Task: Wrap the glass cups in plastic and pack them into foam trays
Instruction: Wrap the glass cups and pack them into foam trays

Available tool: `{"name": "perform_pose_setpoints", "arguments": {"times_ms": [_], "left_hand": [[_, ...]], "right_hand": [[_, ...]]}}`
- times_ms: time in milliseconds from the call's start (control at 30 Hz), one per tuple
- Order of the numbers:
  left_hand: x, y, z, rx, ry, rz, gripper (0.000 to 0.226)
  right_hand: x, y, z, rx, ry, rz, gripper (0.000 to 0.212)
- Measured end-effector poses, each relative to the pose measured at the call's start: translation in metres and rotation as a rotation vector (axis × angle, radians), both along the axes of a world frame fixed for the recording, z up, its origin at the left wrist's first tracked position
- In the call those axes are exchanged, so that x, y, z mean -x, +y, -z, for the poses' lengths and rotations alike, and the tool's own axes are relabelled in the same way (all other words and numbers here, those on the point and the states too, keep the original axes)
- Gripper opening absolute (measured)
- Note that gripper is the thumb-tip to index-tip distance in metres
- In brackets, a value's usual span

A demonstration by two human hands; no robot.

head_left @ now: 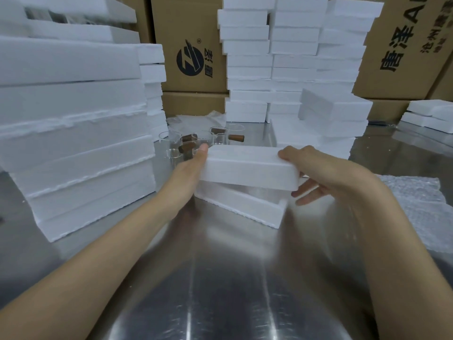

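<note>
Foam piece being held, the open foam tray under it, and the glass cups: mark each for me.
held foam piece (247, 165), head view, middle of its top face.
open foam tray (240, 206), head view, its near side wall.
glass cups (218, 138), head view, clear body of the right-hand cup.

You're at a packing stn in a whse: foam tray stacks (73, 133) all round, printed cardboard cartons (193, 25) behind, steel worktop (220, 278) w/ bubble wrap (416, 204).

Two bare hands, left hand (193, 168), right hand (326, 173), two white rectangular foam tray halves, top half (247, 165), bottom half (245, 204), about five clear glass cups with brown handles (219, 137) at 11 o'clock, one clear bubble-wrap sheet (416, 200) at 3 o'clock.
</note>
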State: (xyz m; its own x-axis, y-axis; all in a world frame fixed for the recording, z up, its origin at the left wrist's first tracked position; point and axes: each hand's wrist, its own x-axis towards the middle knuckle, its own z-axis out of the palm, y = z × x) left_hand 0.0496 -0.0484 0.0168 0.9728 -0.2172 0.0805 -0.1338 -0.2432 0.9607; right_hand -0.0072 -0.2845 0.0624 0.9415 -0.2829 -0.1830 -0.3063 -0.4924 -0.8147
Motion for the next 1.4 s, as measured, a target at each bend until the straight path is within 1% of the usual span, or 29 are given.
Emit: {"name": "perform_pose_setpoints", "arguments": {"times_ms": [67, 133, 200, 267, 400, 467, 533, 567, 633, 700, 767, 833, 867, 900, 933, 967, 1000, 1067, 1167, 1233, 1267, 1400], "left_hand": [[-0.001, 0.001, 0.001, -0.015, -0.04, -0.046, 0.048], [-0.001, 0.004, 0.0, -0.103, -0.134, -0.125, 0.048], [-0.002, 0.006, 0.0, -0.223, -0.225, -0.184, 0.045], [-0.003, 0.007, 0.0, -0.285, -0.273, -0.227, 0.049], [-0.007, 0.009, 0.001, -0.295, -0.268, -0.289, 0.049], [-0.009, 0.01, 0.002, -0.28, -0.254, -0.298, 0.047], [-0.011, 0.011, 0.003, -0.236, -0.215, -0.295, 0.052], [-0.012, 0.011, 0.003, -0.226, -0.2, -0.293, 0.053], [-0.014, 0.01, 0.007, -0.24, -0.193, -0.286, 0.051], [-0.014, 0.011, 0.012, -0.153, -0.145, -0.259, 0.049], [-0.014, 0.012, 0.01, 0.025, -0.019, -0.214, 0.054], [-0.019, 0.005, 0.002, 0.11, 0.1, -0.212, 0.057], [-0.022, 0.002, -0.003, 0.133, 0.147, -0.238, 0.052], [-0.024, 0.0, -0.006, 0.162, 0.171, -0.248, 0.037], [-0.024, 0.0, -0.003, 0.203, 0.172, -0.227, 0.023], [-0.024, -0.003, 0.003, 0.272, 0.172, -0.192, 0.017], [-0.021, -0.005, 0.007, 0.346, 0.182, -0.145, 0.017], [-0.013, -0.003, 0.012, 0.446, 0.22, -0.087, 0.026], [-0.01, -0.002, 0.013, 0.506, 0.257, -0.116, 0.041], [-0.01, -0.004, 0.012, 0.53, 0.279, -0.127, 0.044], [-0.008, -0.005, 0.013, 0.542, 0.296, -0.125, 0.042], [-0.01, -0.008, 0.012, 0.558, 0.338, -0.164, 0.024]], "right_hand": [[0.0, 0.005, 0.001, -0.089, -0.015, -0.032, 0.057], [-0.002, 0.014, 0.003, -0.125, -0.089, -0.053, 0.05], [-0.006, 0.022, 0.006, -0.109, -0.186, -0.043, 0.037], [-0.01, 0.027, 0.011, -0.067, -0.234, -0.034, 0.032], [-0.019, 0.034, 0.026, 0.005, -0.224, -0.03, 0.041], [-0.021, 0.036, 0.03, -0.026, -0.234, -0.002, 0.035], [-0.024, 0.035, 0.031, -0.081, -0.261, 0.022, 0.03], [-0.026, 0.034, 0.031, -0.114, -0.277, 0.031, 0.034], [-0.029, 0.031, 0.031, -0.148, -0.302, 0.038, 0.054], [-0.03, 0.03, 0.034, -0.134, -0.328, 0.005, 0.056], [-0.032, 0.029, 0.036, -0.086, -0.331, -0.019, 0.053], [-0.034, 0.029, 0.038, -0.063, -0.323, -0.015, 0.05], [-0.035, 0.029, 0.038, -0.066, -0.318, -0.014, 0.049], [-0.035, 0.028, 0.038, -0.07, -0.321, -0.018, 0.048], [-0.036, 0.028, 0.039, -0.072, -0.331, -0.023, 0.047], [-0.036, 0.028, 0.04, -0.074, -0.348, -0.027, 0.047], [-0.036, 0.028, 0.041, -0.081, -0.37, -0.027, 0.046], [-0.037, 0.028, 0.044, -0.106, -0.415, -0.021, 0.045], [-0.039, 0.031, 0.05, -0.139, -0.493, 0.017, 0.041], [-0.041, 0.034, 0.054, -0.179, -0.535, 0.053, 0.039], [-0.042, 0.036, 0.056, -0.185, -0.552, 0.067, 0.038], [-0.046, 0.043, 0.064, -0.255, -0.631, 0.126, 0.037]]}}
